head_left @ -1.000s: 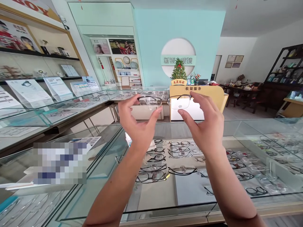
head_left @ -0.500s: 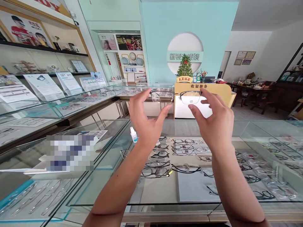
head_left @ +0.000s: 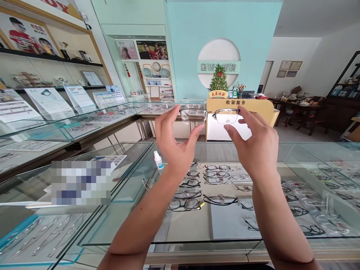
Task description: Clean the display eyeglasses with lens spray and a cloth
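A pair of eyeglasses with a dark half-rim and clear lenses hangs in the air above the glass display counter, held up between both hands. My left hand has its fingers at the upper outer corner of the left lens, the thumb near its lower edge. On the other side, my right hand pinches the right lens's outer corner, thumb below. A small printed mark shows on the right lens. Behind my left wrist stands a small white spray bottle with a blue label, on the counter glass.
Several rows of eyeglass frames lie inside the glass display case beneath my arms. More glass cases run along the left and back. A cashier counter with a potted plant stands ahead. Papers lie at left.
The eyeglasses stay at nearly the same height, tilted very slightly differently, with both hands still on them. The view has shifted a little.
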A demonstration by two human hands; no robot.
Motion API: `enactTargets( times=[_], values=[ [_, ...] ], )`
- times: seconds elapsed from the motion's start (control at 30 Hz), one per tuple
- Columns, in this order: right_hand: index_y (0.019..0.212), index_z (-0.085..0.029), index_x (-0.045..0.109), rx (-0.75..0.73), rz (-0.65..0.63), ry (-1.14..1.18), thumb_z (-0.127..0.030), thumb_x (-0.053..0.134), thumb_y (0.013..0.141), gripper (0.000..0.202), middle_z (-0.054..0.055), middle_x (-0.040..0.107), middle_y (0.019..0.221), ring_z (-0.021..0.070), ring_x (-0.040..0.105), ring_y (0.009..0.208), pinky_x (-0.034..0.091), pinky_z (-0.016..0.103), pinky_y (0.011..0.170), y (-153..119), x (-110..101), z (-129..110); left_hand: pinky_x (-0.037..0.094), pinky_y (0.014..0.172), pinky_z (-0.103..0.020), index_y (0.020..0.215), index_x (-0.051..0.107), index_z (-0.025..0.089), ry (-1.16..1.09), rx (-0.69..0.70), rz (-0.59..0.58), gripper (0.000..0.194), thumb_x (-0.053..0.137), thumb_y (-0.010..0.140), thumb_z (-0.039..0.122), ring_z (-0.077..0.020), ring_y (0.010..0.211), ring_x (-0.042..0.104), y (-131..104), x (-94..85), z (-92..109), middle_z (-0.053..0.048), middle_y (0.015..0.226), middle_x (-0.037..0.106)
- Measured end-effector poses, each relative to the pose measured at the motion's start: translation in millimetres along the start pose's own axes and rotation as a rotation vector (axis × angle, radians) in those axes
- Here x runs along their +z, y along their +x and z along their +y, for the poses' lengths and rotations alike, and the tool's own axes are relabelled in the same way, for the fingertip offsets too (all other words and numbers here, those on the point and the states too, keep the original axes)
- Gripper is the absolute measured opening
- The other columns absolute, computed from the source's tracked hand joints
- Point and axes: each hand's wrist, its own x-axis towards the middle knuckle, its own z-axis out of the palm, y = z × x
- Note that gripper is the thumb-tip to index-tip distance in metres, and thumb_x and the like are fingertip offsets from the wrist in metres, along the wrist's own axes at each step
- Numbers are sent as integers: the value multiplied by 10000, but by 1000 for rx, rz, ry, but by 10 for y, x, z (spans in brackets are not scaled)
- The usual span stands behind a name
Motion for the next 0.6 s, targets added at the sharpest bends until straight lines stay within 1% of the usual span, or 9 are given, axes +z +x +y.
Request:
enactTargets(
  times=[0.1,0.23,0.33,0.5,0.6],
  values=[
    [1509,-271,707,-3,3,13,-437,695,1048,491,134,826,1225,342,789,1068,647,520,876,-3,-9,-12,582,1136,-572,1558,531,342,-21,0,4,651,777,998,563,-330,1370,659,-6,6,-9,-99,1446,691],
    [1517,-269,697,29,-13,19,-445,696,1047,502,148,811,1258,363,784,1116,644,543,905,-6,-10,-44,596,1119,-560,1573,519,348,11,-14,3,655,745,1012,600,-321,1375,663,-11,23,-28,-102,1456,687],
    [1508,-262,698,38,8,19,-448,702,1047,497,148,808,1267,364,786,1125,644,553,927,-11,-2,-77,593,1123,-548,1581,511,338,-4,-30,-3,654,723,1025,611,-316,1400,654,-8,43,-42,-104,1474,680],
    [1479,-278,701,1,75,10,-451,699,1052,461,122,817,1258,331,795,1093,655,513,908,-24,18,-122,553,1172,-508,1589,521,338,-147,-76,-24,640,723,1033,583,-323,1494,602,-12,79,-76,-102,1568,640],
    [1476,-280,695,6,78,-5,-440,707,1048,456,117,815,1267,326,800,1098,653,500,915,-25,25,-134,535,1196,-495,1593,528,343,-225,-98,-29,658,742,1019,584,-324,1504,603,-17,102,-110,-97,1603,629]
  ],
)
